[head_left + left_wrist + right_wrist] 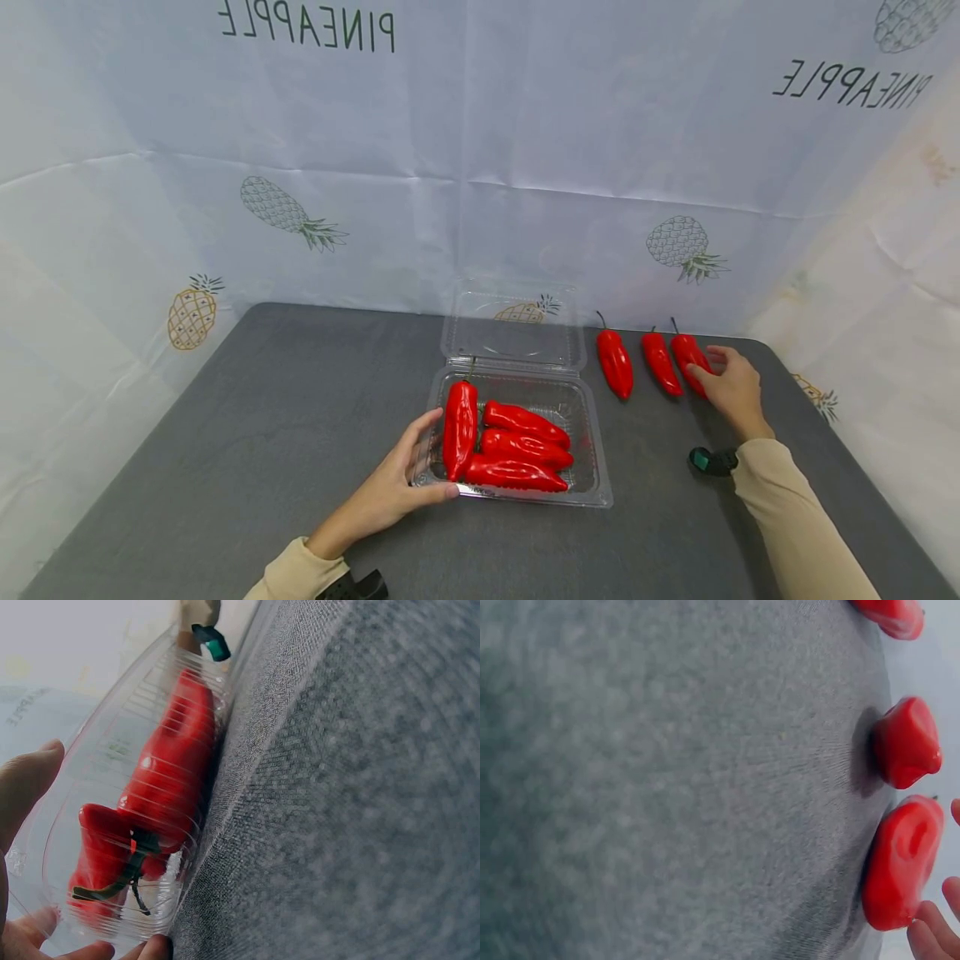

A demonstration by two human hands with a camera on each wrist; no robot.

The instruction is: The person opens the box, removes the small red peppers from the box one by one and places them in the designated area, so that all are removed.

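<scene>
A clear plastic clamshell box (588, 408) lies on the grey table with its lid raised at the back. Several red chili peppers (525, 448) are in it; one stands lengthwise at the left, the others lie crosswise. My left hand (390, 487) grips the box's front left corner, thumb at the front rim, fingers along the left side. In the left wrist view, fingertips (154, 949) curl about the clear wall. At the far right, my right hand (731, 387) is at the rightmost red chili pepper (904, 862), fingers spread, with a fingertip apparently touching its near end.
Two more red chili peppers, a left one (615, 364) and a middle one (661, 363), lie between the box and my right hand. A white pineapple-print cloth (465, 225) hangs behind the grey table (300, 433).
</scene>
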